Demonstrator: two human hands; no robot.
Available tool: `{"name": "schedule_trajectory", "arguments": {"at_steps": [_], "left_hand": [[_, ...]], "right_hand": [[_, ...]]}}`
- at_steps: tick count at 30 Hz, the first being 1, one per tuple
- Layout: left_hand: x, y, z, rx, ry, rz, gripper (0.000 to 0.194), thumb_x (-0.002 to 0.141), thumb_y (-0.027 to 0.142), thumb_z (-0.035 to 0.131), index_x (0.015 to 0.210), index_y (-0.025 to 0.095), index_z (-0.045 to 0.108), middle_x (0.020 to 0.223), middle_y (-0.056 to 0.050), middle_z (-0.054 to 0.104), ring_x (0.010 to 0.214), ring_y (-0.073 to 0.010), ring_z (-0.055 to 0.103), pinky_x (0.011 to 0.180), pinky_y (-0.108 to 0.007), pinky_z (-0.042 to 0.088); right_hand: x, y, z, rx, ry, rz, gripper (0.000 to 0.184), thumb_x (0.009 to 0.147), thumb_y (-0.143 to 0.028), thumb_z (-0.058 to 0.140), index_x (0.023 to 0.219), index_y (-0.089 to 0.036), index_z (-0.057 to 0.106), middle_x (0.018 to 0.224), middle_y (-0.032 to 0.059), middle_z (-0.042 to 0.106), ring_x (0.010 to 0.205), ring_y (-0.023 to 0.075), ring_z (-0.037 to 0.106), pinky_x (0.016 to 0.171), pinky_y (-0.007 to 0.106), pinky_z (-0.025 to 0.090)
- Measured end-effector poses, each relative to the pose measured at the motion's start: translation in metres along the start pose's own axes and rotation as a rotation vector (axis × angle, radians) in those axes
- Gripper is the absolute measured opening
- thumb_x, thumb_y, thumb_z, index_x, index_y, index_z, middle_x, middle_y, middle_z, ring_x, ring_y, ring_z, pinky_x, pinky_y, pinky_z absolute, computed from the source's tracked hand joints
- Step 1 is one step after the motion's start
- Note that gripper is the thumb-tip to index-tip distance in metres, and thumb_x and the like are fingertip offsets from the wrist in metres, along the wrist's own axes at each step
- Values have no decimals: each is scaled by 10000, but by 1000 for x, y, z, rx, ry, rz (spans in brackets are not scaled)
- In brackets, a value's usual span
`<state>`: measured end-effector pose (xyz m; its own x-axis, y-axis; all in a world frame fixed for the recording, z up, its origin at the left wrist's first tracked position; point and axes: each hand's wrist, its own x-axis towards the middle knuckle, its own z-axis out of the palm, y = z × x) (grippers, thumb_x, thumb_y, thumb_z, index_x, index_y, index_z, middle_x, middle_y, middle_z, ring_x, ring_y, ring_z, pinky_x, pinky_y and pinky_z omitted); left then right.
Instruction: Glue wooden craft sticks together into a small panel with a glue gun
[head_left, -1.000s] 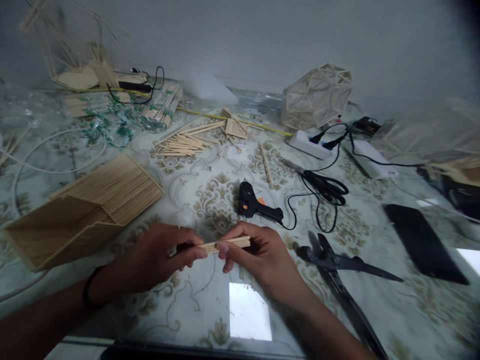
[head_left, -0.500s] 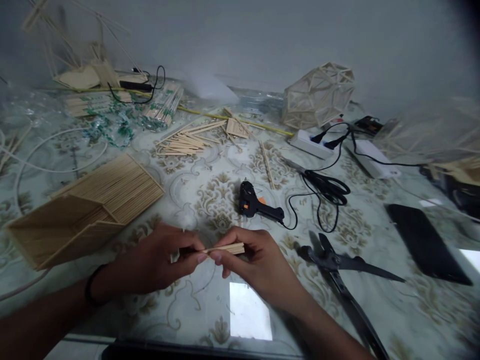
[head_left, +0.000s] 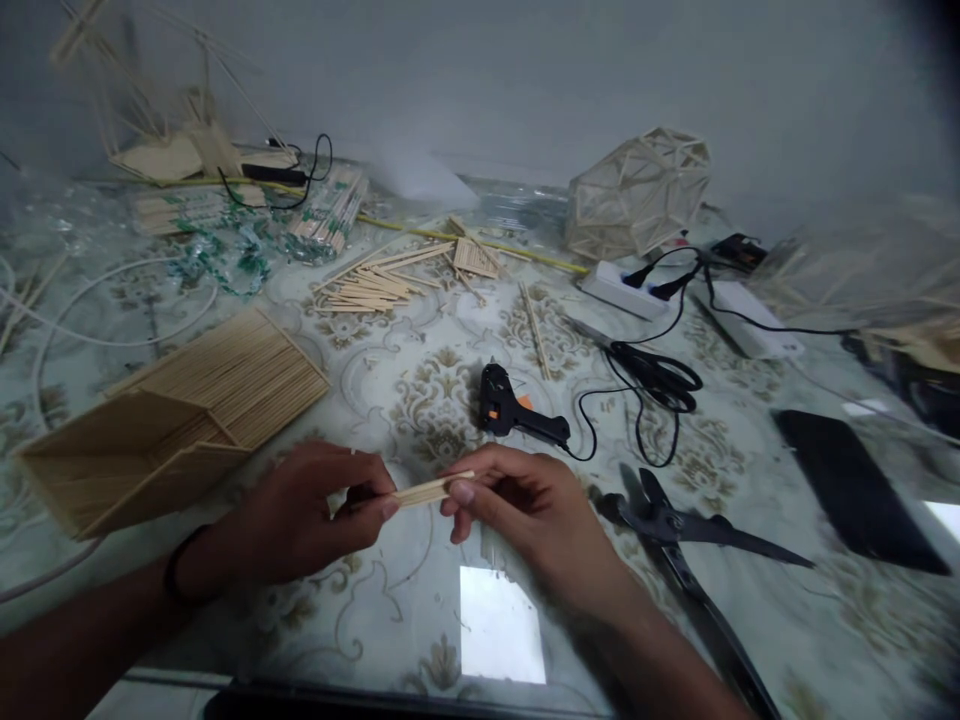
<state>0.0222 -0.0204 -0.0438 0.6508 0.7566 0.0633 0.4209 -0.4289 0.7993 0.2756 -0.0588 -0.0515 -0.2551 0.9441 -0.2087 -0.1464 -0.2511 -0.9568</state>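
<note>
A small bundle of short wooden sticks [head_left: 422,492] is held level above the table between both hands. My left hand [head_left: 322,510] pinches its left end between thumb and fingers. Thumb and fingertips of my right hand [head_left: 517,500] grip the right end. Beyond the hands lies a black hot glue gun [head_left: 517,405], its nozzle pointing away. To the left sits an open box-like structure of wooden sticks [head_left: 225,385]. Black cutting pliers [head_left: 675,525] with long handles lie right of my right hand.
Scissors [head_left: 652,370] and a glue gun cord lie right of centre. A phone [head_left: 859,490] rests at the right. Loose sticks [head_left: 367,285], packaged sticks [head_left: 330,210], a power strip [head_left: 626,288] and a stick-framed polyhedron [head_left: 637,190] stand toward the wall.
The sticks have shifted left between my hands. The left hand has moved slightly left, and a longer stretch of the bundle shows between the two grips.
</note>
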Motion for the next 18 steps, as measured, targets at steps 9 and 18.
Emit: {"name": "schedule_trajectory", "arguments": {"at_steps": [9,18], "left_hand": [[5,-2,4,-87,-92,-42,280,1092,306,590,916,195,777,671,33,764,574,-116,665,628,-210,487],[5,-5,3,-76,-122,-42,225,1090,269,594,1013,205,796,774,15,813,665,-139,740,657,-222,519]], "right_hand": [[-1,-3,-4,-171,77,-86,361,949,-531,879,806,-212,790,675,7,802,541,150,732,579,272,547],[-1,-5,-5,-230,93,-95,362,968,-541,846,810,-223,774,636,-11,766,526,152,721,579,278,540]]}}
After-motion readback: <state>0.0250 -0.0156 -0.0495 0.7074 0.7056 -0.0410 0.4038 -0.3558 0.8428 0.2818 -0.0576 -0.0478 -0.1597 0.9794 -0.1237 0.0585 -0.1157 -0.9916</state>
